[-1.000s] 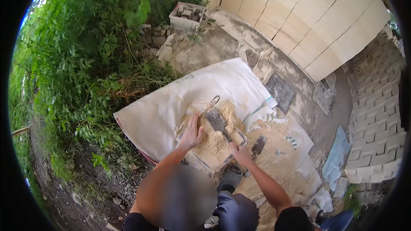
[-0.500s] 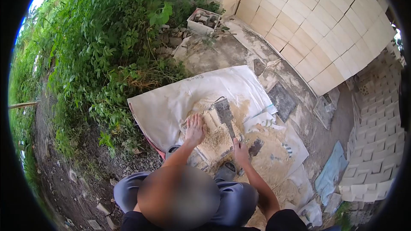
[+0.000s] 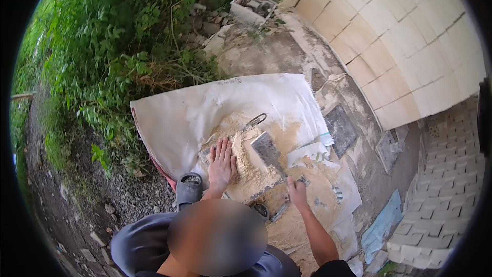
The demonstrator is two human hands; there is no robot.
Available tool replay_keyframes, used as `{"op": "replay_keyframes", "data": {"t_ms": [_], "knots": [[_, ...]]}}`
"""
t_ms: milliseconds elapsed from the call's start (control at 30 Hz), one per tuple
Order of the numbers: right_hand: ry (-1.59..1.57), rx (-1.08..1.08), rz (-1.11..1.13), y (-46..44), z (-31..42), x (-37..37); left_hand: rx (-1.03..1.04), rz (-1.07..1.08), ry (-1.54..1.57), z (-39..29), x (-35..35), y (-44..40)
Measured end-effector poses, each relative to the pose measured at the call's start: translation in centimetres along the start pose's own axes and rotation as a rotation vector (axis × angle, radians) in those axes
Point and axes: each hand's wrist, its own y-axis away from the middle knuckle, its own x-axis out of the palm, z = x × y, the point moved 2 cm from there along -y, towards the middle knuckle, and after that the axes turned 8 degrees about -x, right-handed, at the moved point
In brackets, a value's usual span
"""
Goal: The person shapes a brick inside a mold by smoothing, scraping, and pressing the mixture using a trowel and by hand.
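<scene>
My left hand (image 3: 222, 165) lies with straight fingers along the left side of a mould-like frame (image 3: 266, 189), mostly covered by pale sandy powder (image 3: 243, 166). Wrapped round a handle, my right hand (image 3: 296, 192) grips a scraper-like tool with a flat, rectangular grey blade (image 3: 266, 150). The blade is over the frame's right part, beside the heaped powder. At the far end a metal loop (image 3: 258, 119) sticks out. Beneath everything spreads a white woven sheet (image 3: 179, 118). How the frame is built underneath is hidden by powder.
Stacked cream blocks (image 3: 394, 46) form a wall at the right, with more piled blocks (image 3: 441, 184) nearer. A white bin of rubble (image 3: 252, 7) stands at the back. Dense plants (image 3: 118, 46) border the left. A dark slab (image 3: 341, 130) and a blue sheet (image 3: 382, 225) lie rightward.
The blade has shifted from the far end toward the frame's right side and is tilted differently. My left hand has moved slightly nearer and left. The view has shifted.
</scene>
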Motion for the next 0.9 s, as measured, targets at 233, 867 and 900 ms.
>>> {"op": "replay_keyframes", "data": {"t_ms": [233, 867, 900], "knots": [[0.138, 0.033, 0.033, 1.1, -0.3, 1.8, 0.005, -0.015, -0.081, -0.1, 0.0, -0.3], [-0.171, 0.102, -0.098, 6.0, 2.1, 3.4, 0.011, -0.035, -0.079, 0.2, 0.2, 0.2], [-0.169, 0.106, -0.093, 6.1, 3.4, 3.1, 0.006, -0.029, -0.092, 0.2, 0.1, 0.2]]}}
